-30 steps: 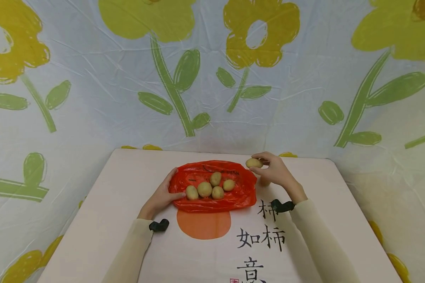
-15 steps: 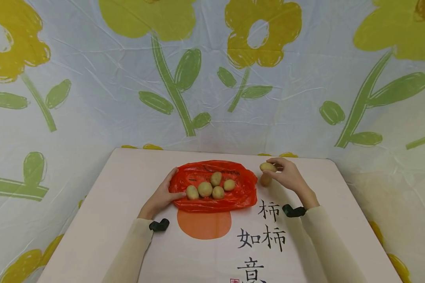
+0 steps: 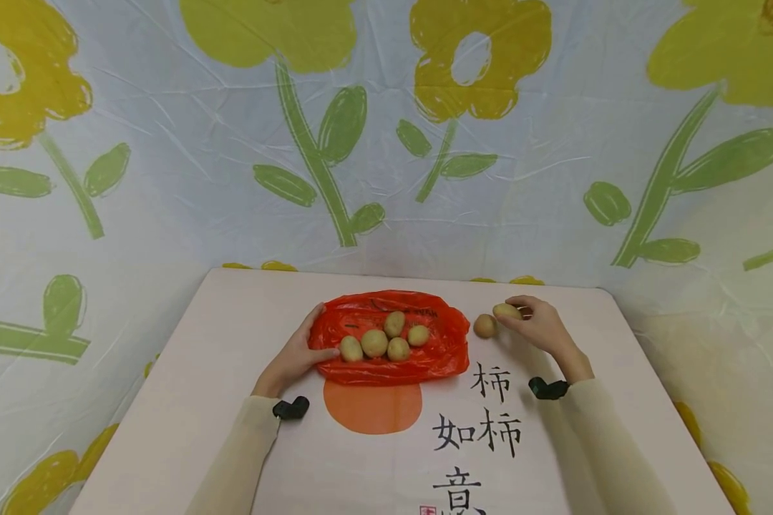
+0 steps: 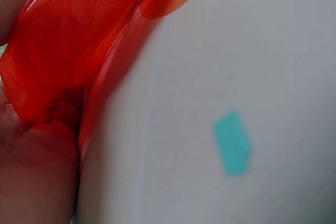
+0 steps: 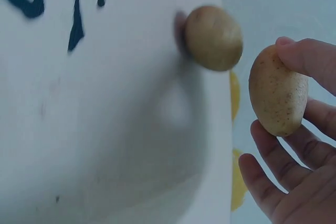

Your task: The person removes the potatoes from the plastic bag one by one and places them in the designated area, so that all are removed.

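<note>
My left hand grips the left end of a red plastic bag, its thumb over the near rim. In the left wrist view the bag's red film lies between thumb and palm. Several potatoes rest together on the opened bag. To the right of the bag, my right hand pinches one potato between thumb and fingers, held above the table. A browner potato sits on the table between the bag and that hand.
The pale table bears a printed orange circle and black characters. A flower-patterned cloth hangs close behind the table's back edge. A small teal patch shows on the white surface in the left wrist view.
My right hand has moved right and slightly nearer with its potato, away from the bag. The potato on the table is now uncovered. My left hand stays on the bag.
</note>
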### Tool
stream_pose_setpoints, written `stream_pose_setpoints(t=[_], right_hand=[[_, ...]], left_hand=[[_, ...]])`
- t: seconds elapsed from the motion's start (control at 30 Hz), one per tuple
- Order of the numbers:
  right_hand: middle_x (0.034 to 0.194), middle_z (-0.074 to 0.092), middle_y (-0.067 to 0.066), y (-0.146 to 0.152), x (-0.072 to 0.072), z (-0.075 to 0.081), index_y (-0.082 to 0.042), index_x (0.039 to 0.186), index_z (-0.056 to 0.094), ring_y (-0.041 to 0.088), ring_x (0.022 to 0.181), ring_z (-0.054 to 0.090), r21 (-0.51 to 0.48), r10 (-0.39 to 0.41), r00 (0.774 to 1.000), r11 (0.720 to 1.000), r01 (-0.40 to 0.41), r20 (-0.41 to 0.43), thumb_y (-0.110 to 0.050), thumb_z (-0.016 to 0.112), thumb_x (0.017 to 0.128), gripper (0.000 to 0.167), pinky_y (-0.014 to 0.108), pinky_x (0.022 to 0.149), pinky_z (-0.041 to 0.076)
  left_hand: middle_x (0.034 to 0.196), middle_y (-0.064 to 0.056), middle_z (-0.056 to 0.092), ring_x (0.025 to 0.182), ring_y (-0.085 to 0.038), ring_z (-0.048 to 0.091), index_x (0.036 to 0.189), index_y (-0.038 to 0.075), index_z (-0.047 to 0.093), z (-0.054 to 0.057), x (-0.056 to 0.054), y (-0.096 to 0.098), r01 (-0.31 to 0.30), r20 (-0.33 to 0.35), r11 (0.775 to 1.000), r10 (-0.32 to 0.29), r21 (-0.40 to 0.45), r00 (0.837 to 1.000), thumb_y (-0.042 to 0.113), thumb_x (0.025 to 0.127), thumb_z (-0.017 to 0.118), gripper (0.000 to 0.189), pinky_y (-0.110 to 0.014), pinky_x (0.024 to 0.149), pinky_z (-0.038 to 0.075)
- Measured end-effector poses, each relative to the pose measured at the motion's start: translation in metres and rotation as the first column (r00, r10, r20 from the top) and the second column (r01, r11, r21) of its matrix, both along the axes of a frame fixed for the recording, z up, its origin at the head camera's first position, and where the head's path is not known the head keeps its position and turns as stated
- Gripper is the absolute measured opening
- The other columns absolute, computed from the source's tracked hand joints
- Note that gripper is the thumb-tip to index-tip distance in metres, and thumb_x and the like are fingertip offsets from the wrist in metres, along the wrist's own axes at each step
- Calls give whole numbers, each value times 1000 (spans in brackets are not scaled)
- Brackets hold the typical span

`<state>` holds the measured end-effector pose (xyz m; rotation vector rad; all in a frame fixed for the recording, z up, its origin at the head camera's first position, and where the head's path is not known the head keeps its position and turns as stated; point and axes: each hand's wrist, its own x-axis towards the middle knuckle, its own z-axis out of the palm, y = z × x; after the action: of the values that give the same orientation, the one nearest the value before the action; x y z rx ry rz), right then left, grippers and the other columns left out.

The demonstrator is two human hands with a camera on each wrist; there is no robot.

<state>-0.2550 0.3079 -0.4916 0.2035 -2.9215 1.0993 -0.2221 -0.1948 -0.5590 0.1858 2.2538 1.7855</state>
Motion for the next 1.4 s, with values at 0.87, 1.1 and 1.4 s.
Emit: stream_pose_setpoints(t=[0.87, 1.1, 1.4], right_hand=[[120, 67, 28, 12, 9, -22, 4, 124, 64, 40, 108, 62, 48, -118, 991, 992, 115, 58, -43, 72, 95, 56, 48, 90, 52], [123, 66, 29, 11, 9, -19, 4, 128, 64, 42, 110, 63, 69, -114, 990, 992, 108, 87, -48, 60, 102, 58, 52, 91, 53], [127, 68, 27, 15, 10, -16, 4, 131, 64, 42, 108, 69, 51, -32, 998, 998, 30, 50, -30, 56, 106, 43, 51, 89, 57]], left_hand=[[173, -1, 13, 160, -30, 10, 166, 25, 13, -2, -1, -1, -5, -2, 1000, 5, -7, 1000, 28, 85, 85, 109, -55, 128, 17], [173, -2, 14, 160, -31, 10, 167, 26, 12, -2, -1, 1, -5, -2, 1000, 5, 5, 1000, 26, 85, 86, 110, -57, 128, 15], [173, 0, 14, 160, -29, 11, 166, 27, 12, -2, -1, 0, -12, 3, 1000, 12, 4, 1000, 27, 85, 85, 109, -54, 128, 17]])
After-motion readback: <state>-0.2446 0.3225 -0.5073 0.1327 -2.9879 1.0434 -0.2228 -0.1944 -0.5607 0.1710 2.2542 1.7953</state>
